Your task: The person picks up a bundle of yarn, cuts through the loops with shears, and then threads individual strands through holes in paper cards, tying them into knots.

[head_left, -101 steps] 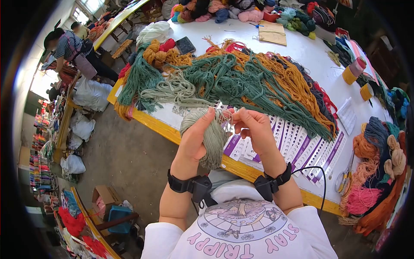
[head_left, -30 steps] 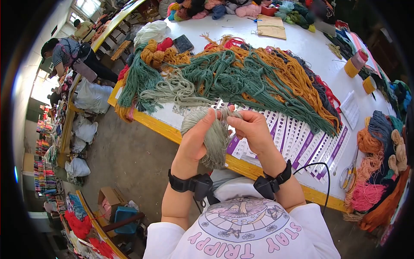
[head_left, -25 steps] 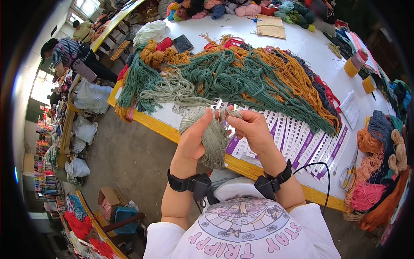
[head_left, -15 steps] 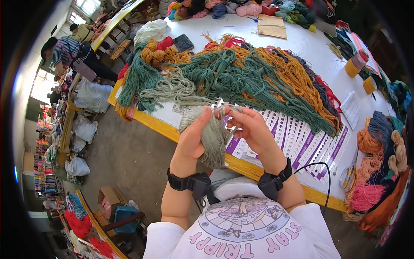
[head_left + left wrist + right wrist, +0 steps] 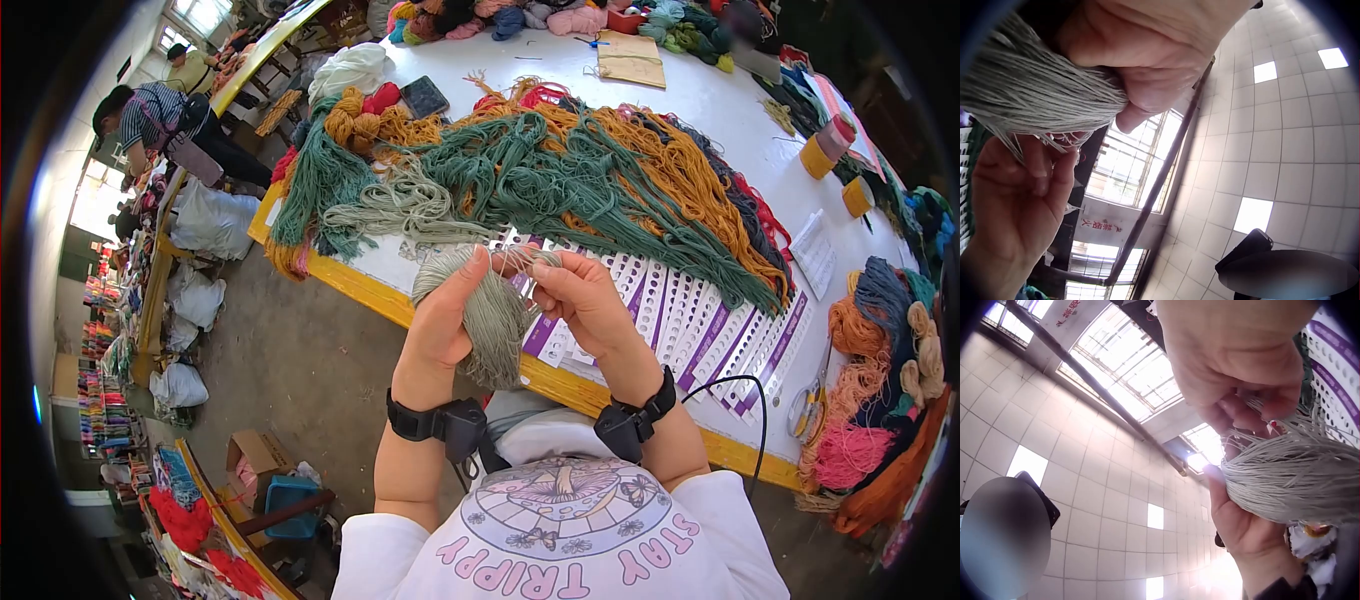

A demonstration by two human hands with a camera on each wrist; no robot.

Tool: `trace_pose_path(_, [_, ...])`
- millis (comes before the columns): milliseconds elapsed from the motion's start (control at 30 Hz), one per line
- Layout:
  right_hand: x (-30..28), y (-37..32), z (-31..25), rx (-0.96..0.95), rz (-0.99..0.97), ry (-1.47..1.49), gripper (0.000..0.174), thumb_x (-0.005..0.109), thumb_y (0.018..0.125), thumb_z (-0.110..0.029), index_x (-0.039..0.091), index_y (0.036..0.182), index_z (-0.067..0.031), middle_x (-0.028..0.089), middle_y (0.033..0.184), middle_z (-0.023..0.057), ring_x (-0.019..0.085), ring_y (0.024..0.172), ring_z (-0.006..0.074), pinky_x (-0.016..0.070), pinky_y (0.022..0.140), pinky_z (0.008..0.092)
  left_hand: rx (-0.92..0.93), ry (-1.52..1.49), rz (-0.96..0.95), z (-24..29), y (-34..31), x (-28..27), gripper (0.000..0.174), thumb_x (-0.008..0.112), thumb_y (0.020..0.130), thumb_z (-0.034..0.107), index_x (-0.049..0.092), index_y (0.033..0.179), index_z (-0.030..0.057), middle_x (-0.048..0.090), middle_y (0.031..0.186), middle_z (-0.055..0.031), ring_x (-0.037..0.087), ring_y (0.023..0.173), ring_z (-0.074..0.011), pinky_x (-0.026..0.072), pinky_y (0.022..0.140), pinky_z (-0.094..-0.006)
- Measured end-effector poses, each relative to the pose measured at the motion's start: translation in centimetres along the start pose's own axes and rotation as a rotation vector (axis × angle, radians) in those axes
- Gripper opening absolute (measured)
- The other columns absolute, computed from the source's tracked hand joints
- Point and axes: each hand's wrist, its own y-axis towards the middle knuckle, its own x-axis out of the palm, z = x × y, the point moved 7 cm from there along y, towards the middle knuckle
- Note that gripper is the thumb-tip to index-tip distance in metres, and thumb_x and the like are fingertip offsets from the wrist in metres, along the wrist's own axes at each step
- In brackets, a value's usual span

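Note:
My left hand (image 5: 447,318) grips a skein of pale grey-green yarn (image 5: 490,322) above the table's yellow front edge (image 5: 560,390). My right hand (image 5: 575,292) pinches a few loose strands at the top of that skein. In the left wrist view the yarn (image 5: 1035,94) fans out from under the left palm (image 5: 1147,56), with the right hand (image 5: 1016,194) beside it. In the right wrist view the right fingers (image 5: 1241,412) pinch strands above the bundle (image 5: 1291,478), which rests in the left hand (image 5: 1241,531).
A big heap of green, orange and dark yarn (image 5: 560,170) covers the white table (image 5: 720,110). Purple-and-white perforated cards (image 5: 680,335) lie under my hands. More skeins (image 5: 880,380) pile at the right. Tape rolls (image 5: 815,155) stand far right. People (image 5: 160,115) work at the left.
Since 3.4 s ago both hands stayed at the skein; the right fingers have shifted slightly while picking at the strands. The people at the left moved a little.

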Motion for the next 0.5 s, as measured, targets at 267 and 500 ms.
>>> trace_pose_path(267, [0.8, 0.0, -1.9, -0.425, 0.1, -0.462, 0.01, 0.061, 0.078, -0.015, 0.062, 0.078, -0.0047, 0.057, 0.081, 0.0012, 0.048, 0.065, 0.0038, 0.0366, 0.05, 0.0175, 0.228, 0.361, 0.242, 0.8, 0.0, -1.7, 0.02, 0.053, 0.087, 0.015, 0.058, 0.1, 0.0008, 0.061, 0.091, -0.0058, 0.058, 0.082, -0.0145, 0.0467, 0.073, -0.0277])
trace_pose_path(500, [-2.0, 1.1, -4.0, -0.105, -0.135, 0.543, 0.024, 0.047, 0.085, -0.02, 0.059, 0.091, -0.0001, 0.062, 0.096, 0.0155, 0.058, 0.084, 0.0158, 0.0446, 0.051, 0.0217, 0.422, -0.651, 0.15, 5.4, -4.4, -15.0, 0.028, 0.046, 0.09, 0.015, 0.049, 0.113, -0.0006, 0.04, 0.058, 0.0057, 0.043, 0.052, -0.0063, 0.0403, 0.059, -0.0225])
